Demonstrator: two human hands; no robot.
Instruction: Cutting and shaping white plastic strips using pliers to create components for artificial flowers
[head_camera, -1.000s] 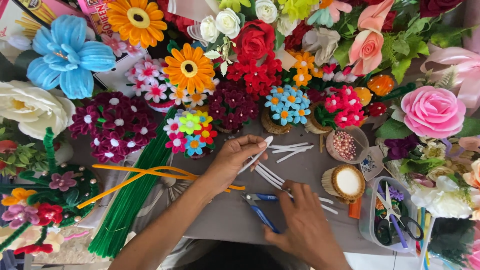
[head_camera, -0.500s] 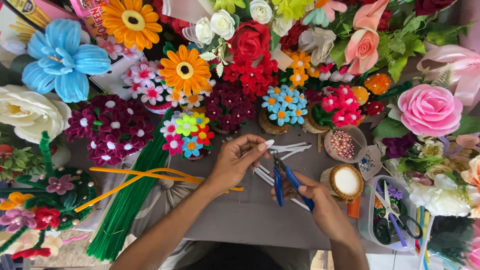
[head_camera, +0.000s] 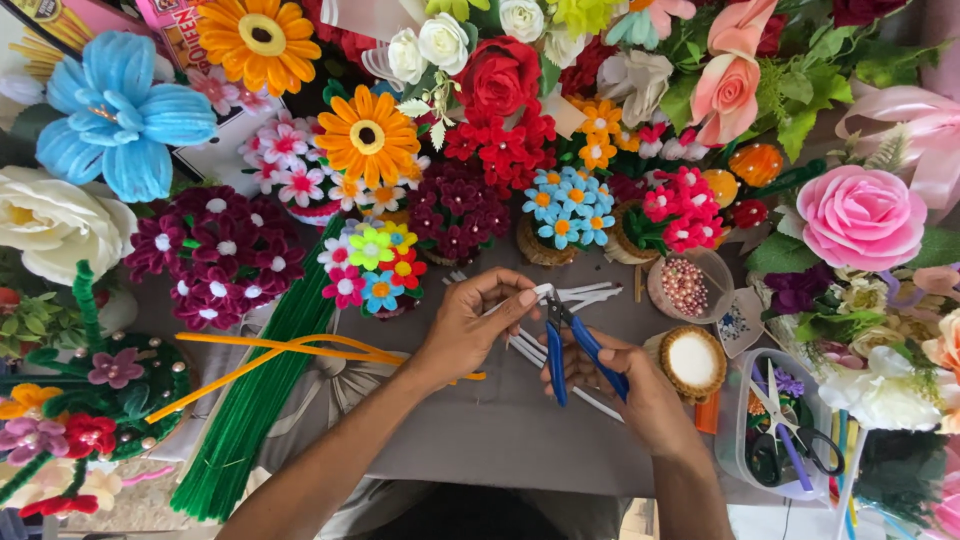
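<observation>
My left hand (head_camera: 472, 328) pinches a white pipe cleaner (head_camera: 590, 295) near its end, above the grey table (head_camera: 480, 440). My right hand (head_camera: 625, 385) grips blue-handled pliers (head_camera: 577, 345), whose jaws meet the white stem right beside my left thumb. More white pipe cleaners (head_camera: 527, 350) lie loose on the table under both hands.
A bundle of green pipe cleaners (head_camera: 262, 385) and some orange ones (head_camera: 270, 355) lie at the left. Craft flowers crowd the back and both sides. A bowl of pink beads (head_camera: 688, 285), a round wicker dish (head_camera: 692, 362) and a clear box with scissors (head_camera: 785, 435) stand at the right.
My right hand picked the blue pliers up off the table and raised them to the white pipe cleaner held by my left hand.
</observation>
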